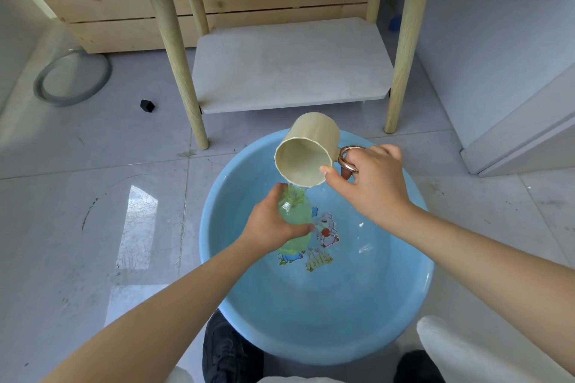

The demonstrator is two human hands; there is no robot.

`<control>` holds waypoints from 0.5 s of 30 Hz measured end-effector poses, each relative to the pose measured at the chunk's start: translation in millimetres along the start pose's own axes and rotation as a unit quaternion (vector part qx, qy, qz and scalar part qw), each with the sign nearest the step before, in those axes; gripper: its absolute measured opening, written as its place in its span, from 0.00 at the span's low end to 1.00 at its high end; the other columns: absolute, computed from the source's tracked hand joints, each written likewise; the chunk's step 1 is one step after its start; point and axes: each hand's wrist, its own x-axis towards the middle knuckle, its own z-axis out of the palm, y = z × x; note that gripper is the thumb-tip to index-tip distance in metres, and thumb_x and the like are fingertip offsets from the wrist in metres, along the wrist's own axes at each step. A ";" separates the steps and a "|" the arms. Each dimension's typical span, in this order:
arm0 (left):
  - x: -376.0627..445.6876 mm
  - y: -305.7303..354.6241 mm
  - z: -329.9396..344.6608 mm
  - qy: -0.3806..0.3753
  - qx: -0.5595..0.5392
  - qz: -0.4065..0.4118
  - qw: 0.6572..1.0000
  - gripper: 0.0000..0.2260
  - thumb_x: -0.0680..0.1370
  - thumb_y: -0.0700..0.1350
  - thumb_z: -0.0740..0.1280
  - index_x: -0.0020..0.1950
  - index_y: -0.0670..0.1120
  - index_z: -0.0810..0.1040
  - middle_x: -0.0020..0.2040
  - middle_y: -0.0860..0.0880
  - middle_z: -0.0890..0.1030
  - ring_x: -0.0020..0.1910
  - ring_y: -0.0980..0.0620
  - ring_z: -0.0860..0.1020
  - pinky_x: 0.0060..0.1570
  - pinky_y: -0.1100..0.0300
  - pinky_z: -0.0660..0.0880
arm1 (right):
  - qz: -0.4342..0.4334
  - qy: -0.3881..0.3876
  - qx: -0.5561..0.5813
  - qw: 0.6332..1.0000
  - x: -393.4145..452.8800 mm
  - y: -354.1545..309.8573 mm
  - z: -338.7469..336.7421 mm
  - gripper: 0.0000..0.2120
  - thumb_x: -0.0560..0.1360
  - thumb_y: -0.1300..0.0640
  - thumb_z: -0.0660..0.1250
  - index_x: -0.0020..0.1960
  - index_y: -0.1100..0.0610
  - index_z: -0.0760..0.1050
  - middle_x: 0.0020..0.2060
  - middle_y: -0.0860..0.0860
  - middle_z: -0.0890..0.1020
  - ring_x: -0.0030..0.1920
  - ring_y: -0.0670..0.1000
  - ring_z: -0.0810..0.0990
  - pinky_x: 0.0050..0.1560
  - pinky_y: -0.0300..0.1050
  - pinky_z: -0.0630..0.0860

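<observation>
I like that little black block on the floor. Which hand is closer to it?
Left. The left hand, gripping the green bottle, sits right of the black block; the right hand, holding the cup, is even farther right.

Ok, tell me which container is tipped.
The beige cup, in the right hand, its mouth tipped over the bottle. The bottle is held neck up by the left hand; the basin sits flat.

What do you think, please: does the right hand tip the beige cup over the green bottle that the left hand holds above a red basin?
Not quite: the head view shows the basin is blue, not red; the right hand, beige cup, green bottle and left hand are as stated.
</observation>
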 end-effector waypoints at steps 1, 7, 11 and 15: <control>-0.1 0.6 -0.8 0.000 0.003 0.000 1.000 0.33 0.67 0.49 0.78 0.66 0.50 0.66 0.55 0.56 0.74 0.52 0.54 0.73 0.46 0.64 0.68 | -0.002 0.002 -0.002 1.000 0.5 -0.4 0.1 0.22 0.70 0.36 0.55 0.28 0.52 0.59 0.21 0.44 0.62 0.29 0.49 0.65 0.44 0.41 0.53; 0.2 -0.9 -0.4 -0.002 0.012 -0.005 1.000 0.33 0.66 0.51 0.77 0.66 0.49 0.66 0.57 0.53 0.75 0.52 0.52 0.74 0.46 0.62 0.68 | -0.016 0.016 -0.010 1.000 1.3 -2.3 -1.8 0.22 0.71 0.37 0.57 0.28 0.53 0.61 0.22 0.42 0.61 0.29 0.48 0.65 0.44 0.41 0.54; 0.4 -0.7 -1.6 0.001 0.009 -0.006 1.000 0.35 0.66 0.51 0.78 0.68 0.50 0.65 0.58 0.55 0.75 0.54 0.53 0.74 0.48 0.62 0.69 | -0.024 0.017 -0.018 0.999 1.3 -3.8 -2.5 0.22 0.72 0.37 0.57 0.29 0.53 0.62 0.23 0.42 0.61 0.30 0.48 0.66 0.45 0.42 0.55; -0.3 -1.1 -0.3 -0.004 0.009 -0.014 1.000 0.38 0.66 0.51 0.78 0.71 0.50 0.63 0.62 0.53 0.75 0.60 0.51 0.74 0.51 0.62 0.70 | -0.028 0.026 -0.020 0.999 0.8 -3.5 -2.6 0.22 0.72 0.37 0.57 0.29 0.53 0.63 0.24 0.42 0.62 0.31 0.48 0.66 0.46 0.41 0.55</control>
